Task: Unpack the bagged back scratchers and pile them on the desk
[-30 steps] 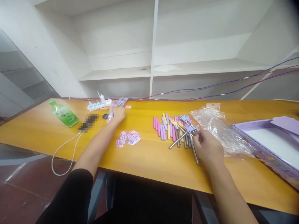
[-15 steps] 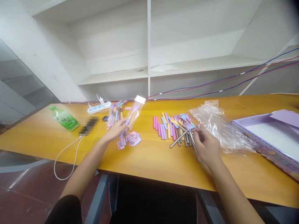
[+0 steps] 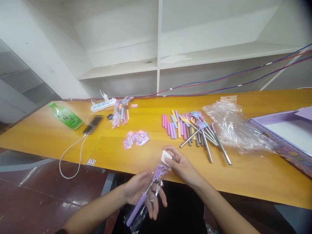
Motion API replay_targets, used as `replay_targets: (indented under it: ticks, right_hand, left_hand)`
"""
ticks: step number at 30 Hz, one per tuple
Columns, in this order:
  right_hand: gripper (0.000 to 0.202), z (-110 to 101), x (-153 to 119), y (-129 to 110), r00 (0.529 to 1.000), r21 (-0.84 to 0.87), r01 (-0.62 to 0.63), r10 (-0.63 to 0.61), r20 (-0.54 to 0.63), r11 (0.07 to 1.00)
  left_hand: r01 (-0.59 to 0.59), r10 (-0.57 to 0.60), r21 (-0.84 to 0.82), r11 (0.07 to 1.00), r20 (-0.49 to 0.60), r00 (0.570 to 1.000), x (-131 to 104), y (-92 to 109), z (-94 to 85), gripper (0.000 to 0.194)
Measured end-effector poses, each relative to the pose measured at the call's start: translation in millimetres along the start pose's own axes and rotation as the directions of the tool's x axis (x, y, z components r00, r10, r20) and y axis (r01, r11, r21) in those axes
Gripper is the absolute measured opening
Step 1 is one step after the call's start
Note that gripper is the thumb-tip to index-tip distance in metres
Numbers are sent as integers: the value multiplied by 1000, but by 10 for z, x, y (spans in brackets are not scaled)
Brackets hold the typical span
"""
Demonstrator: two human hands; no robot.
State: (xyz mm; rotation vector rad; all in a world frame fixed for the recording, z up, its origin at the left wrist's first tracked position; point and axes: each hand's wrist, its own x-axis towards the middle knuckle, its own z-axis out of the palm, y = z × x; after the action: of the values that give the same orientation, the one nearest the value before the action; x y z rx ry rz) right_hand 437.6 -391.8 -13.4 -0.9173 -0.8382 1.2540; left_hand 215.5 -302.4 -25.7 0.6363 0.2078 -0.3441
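A purple back scratcher point(image 3: 139, 206) with a hand-shaped head lies inside a clear plastic bag, near the table's front edge. My right hand point(image 3: 176, 164) pinches the white top of the bag point(image 3: 166, 158). Under the bag, my left hand point(image 3: 143, 191) is palm up with its fingers apart, and the bagged scratcher rests across it. Printed cards point(image 3: 136, 139) lie in a loose pile beyond my hands. To the right are several coloured handles point(image 3: 172, 130) and a heap of metal rods with claw-shaped heads point(image 3: 201, 126).
Clear plastic bags point(image 3: 229, 126) and a purple box point(image 3: 270, 118) occupy the right side. A filled bag of scratchers point(image 3: 121, 112), power strip point(image 3: 103, 104), mouse point(image 3: 110, 116), green bottle point(image 3: 66, 116), blurred dark object point(image 3: 93, 124) and white cable point(image 3: 80, 156) are at the left.
My left hand has brought the bagged scratcher from beyond the cards down to the front edge. My right hand has left the metal rods and taken hold of the bag's top.
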Motion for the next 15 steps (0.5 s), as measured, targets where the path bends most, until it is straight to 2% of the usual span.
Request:
replay_targets:
  ticks: [3,4,6,8,10,13,15]
  right_hand:
    - [22,20,-39,16,990,-129,34,-16,137,991]
    - [23,22,-48,16,987,-196,79,-50,152,977]
    - [34,19,-59,16,982,-343,184,-158,103,921]
    - [32,13,-69,21,955,-492,256,-296,-4,832]
    - [19,18,-83,37,905,-611,299,-421,-63,733]
    - [6,57,-96,84,852,-752,372,-522,43,544]
    - [14,94,-86,122,820,-818,415,-553,147,399]
  left_hand:
    - [-73,72,-70,995,-25,997,162,-42,1,63]
    - [-106,104,-66,992,-34,994,180,-34,19,56]
    - [-199,198,-9,980,-67,978,171,2,67,42]
    - [-281,292,99,955,-128,948,122,44,116,37]
    - [-294,336,211,932,-203,920,62,80,158,44]
    - [-236,342,333,913,-306,889,2,111,202,55]
    - [-217,355,381,899,-341,870,-3,111,213,55]
